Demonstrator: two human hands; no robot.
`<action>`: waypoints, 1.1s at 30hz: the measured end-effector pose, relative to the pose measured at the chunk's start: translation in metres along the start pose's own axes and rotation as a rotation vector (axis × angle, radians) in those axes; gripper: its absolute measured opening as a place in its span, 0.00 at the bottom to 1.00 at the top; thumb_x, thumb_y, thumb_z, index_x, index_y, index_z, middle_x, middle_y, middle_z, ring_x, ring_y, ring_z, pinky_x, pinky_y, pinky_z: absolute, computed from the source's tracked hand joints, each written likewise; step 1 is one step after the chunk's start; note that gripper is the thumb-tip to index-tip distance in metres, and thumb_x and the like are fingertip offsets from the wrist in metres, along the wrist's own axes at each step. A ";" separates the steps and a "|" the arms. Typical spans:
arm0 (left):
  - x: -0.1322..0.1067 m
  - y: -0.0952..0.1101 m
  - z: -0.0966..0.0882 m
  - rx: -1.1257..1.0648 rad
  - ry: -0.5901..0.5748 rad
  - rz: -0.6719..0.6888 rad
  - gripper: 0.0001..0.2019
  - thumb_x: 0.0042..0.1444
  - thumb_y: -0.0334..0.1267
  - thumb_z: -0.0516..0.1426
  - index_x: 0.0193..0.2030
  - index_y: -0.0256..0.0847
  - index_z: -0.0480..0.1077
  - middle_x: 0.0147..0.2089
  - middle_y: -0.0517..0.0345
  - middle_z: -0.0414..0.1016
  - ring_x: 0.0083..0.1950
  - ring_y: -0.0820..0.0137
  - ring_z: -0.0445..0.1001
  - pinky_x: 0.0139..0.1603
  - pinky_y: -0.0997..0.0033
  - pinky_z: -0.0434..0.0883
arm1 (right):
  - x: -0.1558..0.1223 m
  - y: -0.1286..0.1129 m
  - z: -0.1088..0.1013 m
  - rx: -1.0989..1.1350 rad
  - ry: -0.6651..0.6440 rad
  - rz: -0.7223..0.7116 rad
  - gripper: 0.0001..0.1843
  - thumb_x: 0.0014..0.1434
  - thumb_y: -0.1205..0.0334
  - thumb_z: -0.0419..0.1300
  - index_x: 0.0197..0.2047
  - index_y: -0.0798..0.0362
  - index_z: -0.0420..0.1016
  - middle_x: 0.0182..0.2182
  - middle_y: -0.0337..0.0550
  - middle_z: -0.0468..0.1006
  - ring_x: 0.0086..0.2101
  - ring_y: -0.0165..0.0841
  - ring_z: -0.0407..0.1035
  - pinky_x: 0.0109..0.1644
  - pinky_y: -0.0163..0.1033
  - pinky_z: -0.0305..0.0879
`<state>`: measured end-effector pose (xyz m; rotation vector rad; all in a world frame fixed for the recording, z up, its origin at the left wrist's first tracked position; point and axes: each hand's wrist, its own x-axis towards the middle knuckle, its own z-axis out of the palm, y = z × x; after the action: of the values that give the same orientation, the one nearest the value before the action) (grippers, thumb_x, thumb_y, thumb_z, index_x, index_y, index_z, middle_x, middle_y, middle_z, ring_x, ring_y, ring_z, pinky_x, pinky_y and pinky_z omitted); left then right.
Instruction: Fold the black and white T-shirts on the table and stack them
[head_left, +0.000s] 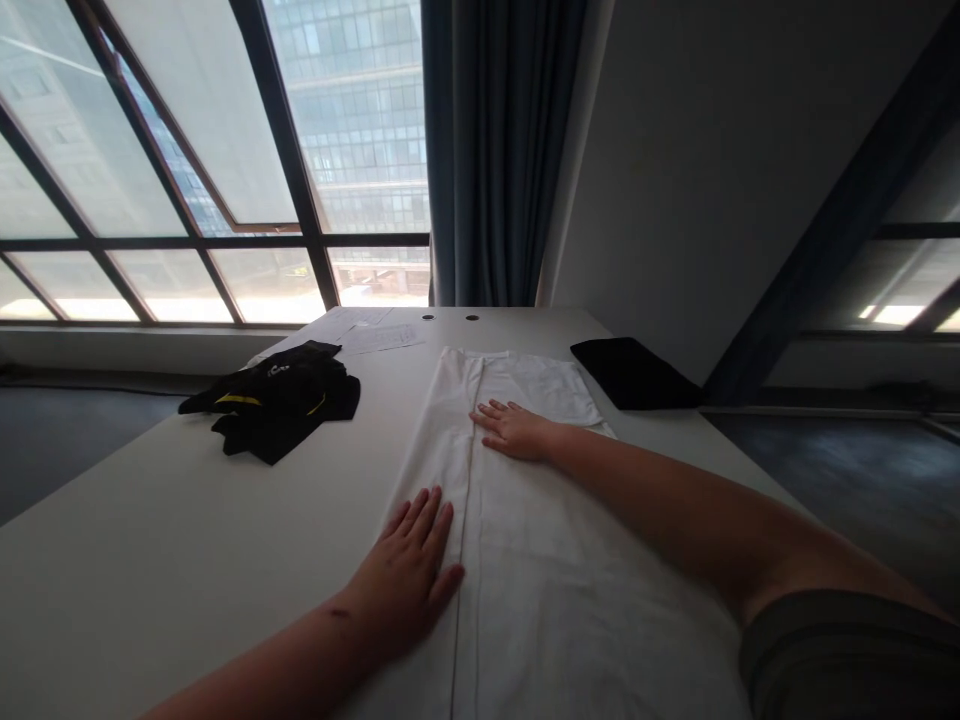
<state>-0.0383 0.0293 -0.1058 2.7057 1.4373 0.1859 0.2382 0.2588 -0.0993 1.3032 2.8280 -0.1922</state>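
A white garment (540,560) lies stretched lengthwise down the middle of a white table (172,540), folded into a long strip. My left hand (409,575) rests flat on its near left part, fingers stretched out and together. My right hand (514,428) lies flat farther along the cloth, fingers spread, close to the fold line. Neither hand grips anything.
A crumpled black garment with yellow trim (277,400) lies at the table's left. A folded black cloth (634,372) sits at the far right edge. Papers (375,335) lie at the far end near two cable holes. Windows and a blue curtain (495,150) stand beyond.
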 end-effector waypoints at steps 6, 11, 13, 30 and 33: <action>-0.010 -0.006 -0.003 0.038 0.026 0.082 0.31 0.75 0.55 0.47 0.81 0.53 0.50 0.82 0.50 0.46 0.81 0.51 0.50 0.79 0.42 0.53 | -0.072 0.088 -0.017 -0.037 0.261 0.371 0.31 0.71 0.50 0.57 0.73 0.51 0.68 0.75 0.51 0.58 0.74 0.48 0.50 0.77 0.50 0.45; -0.013 -0.004 -0.001 0.076 0.050 0.134 0.34 0.75 0.54 0.49 0.82 0.47 0.48 0.82 0.46 0.45 0.81 0.49 0.48 0.79 0.42 0.53 | -0.100 0.143 -0.020 0.085 0.339 0.551 0.24 0.72 0.58 0.55 0.67 0.53 0.75 0.63 0.52 0.77 0.60 0.42 0.72 0.66 0.41 0.64; -0.014 0.004 0.001 0.066 0.036 0.180 0.36 0.74 0.54 0.49 0.82 0.44 0.45 0.82 0.44 0.43 0.82 0.50 0.47 0.79 0.44 0.54 | -0.101 0.147 -0.015 0.105 0.353 0.565 0.22 0.71 0.60 0.55 0.64 0.52 0.78 0.61 0.49 0.79 0.59 0.41 0.73 0.65 0.39 0.63; 0.054 0.114 -0.053 -0.312 -0.277 0.619 0.19 0.70 0.42 0.57 0.66 0.45 0.74 0.72 0.51 0.70 0.72 0.56 0.68 0.75 0.50 0.63 | -0.103 0.145 -0.019 0.909 0.541 0.625 0.23 0.72 0.65 0.51 0.64 0.58 0.77 0.57 0.52 0.81 0.56 0.40 0.75 0.61 0.40 0.69; 0.089 0.149 -0.043 -0.275 -0.244 0.756 0.16 0.71 0.43 0.57 0.62 0.44 0.76 0.67 0.50 0.75 0.61 0.58 0.77 0.67 0.55 0.71 | -0.105 0.140 -0.023 1.197 0.598 0.558 0.21 0.72 0.66 0.52 0.64 0.59 0.75 0.62 0.53 0.78 0.59 0.38 0.73 0.63 0.40 0.69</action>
<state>0.1275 0.0205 -0.0388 2.7589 0.2584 0.0749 0.4134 0.2724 -0.0839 2.5949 2.4768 -1.9471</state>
